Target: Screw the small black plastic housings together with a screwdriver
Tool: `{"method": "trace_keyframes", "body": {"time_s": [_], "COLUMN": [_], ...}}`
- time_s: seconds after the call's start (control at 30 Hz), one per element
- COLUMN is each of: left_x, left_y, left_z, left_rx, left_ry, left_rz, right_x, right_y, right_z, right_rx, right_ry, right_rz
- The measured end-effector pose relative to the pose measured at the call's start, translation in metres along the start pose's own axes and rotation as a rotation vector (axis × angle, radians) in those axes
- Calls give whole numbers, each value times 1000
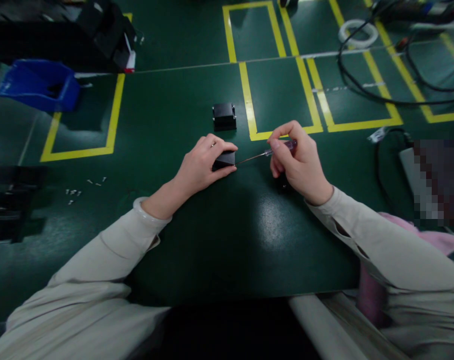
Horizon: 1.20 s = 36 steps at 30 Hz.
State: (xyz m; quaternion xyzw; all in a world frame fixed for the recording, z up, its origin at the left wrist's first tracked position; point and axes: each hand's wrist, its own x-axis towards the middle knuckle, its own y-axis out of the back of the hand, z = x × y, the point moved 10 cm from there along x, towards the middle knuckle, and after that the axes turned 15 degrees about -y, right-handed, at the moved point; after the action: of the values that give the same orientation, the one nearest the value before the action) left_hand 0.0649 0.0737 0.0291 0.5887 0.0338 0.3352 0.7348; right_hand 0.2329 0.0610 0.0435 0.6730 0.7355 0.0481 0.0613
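My left hand grips a small black block flat on the green table, thumb and fingers on its opposite sides. In my right hand is a screwdriver with a clear handle; its thin shaft points left and its tip meets the block's right edge near my left thumb. A second black block, with small metal screws at its sides, stands just beyond my left hand. Under my right hand lies a dark object, mostly hidden.
Several loose screws lie left, near dark blocks. Behind them is a blue bin. A white ring and black cables lie at back right; a pixelated object is at right. Yellow tape marks the green table.
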Motion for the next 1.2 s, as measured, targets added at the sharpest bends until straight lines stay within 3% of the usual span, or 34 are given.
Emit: {"method": "trace_keyframes", "body": {"time_s": [1.2], "left_x": [-1], "left_y": [0], "left_z": [-1], "left_rx": [-1], "left_ry": [1], "left_rz": [5], "right_x": [1], "right_y": [0], "right_z": [2], "right_rx": [-25], "right_ry": [-13], "right_rz": [-11]}}
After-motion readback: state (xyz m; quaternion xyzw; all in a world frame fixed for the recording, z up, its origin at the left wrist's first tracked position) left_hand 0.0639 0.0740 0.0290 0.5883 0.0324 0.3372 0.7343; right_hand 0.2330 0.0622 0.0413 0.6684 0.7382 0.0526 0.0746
